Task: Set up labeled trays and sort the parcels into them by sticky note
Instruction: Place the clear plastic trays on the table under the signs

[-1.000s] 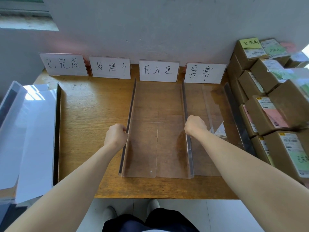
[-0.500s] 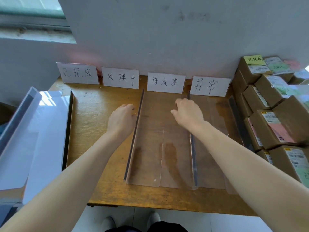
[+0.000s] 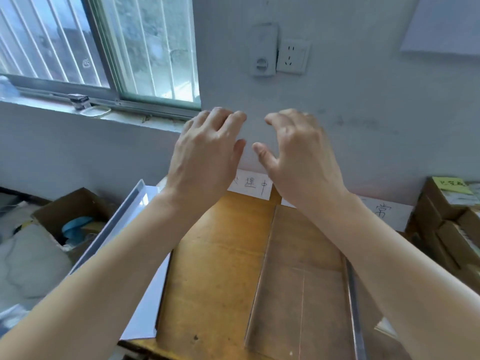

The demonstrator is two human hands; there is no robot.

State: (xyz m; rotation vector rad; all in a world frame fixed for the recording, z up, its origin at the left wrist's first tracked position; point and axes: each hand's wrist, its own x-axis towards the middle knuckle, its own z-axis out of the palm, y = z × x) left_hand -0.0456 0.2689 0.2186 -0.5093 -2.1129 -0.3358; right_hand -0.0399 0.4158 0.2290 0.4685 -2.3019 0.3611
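Observation:
My left hand [image 3: 205, 154] and my right hand [image 3: 301, 157] are raised side by side in front of the wall, fingers loosely spread, holding nothing. Below them a clear acrylic tray [image 3: 298, 281] lies on the wooden table [image 3: 215, 268]. White handwritten label cards [image 3: 250, 185] stand along the table's back edge, partly hidden by my hands; another card [image 3: 384, 211] shows at the right. Brown cardboard parcels [image 3: 446, 229] with sticky notes are stacked at the far right. More clear trays [image 3: 124, 224] lean at the table's left edge.
A window [image 3: 104, 48] with bars fills the upper left above a sill. A wall socket [image 3: 292, 57] sits above my hands. An open cardboard box [image 3: 70, 219] with blue items stands on the floor at the left.
Both hands have let go of the clear tray's side walls and risen in front of the wall. The camera has tilted up, so the window and socket show.

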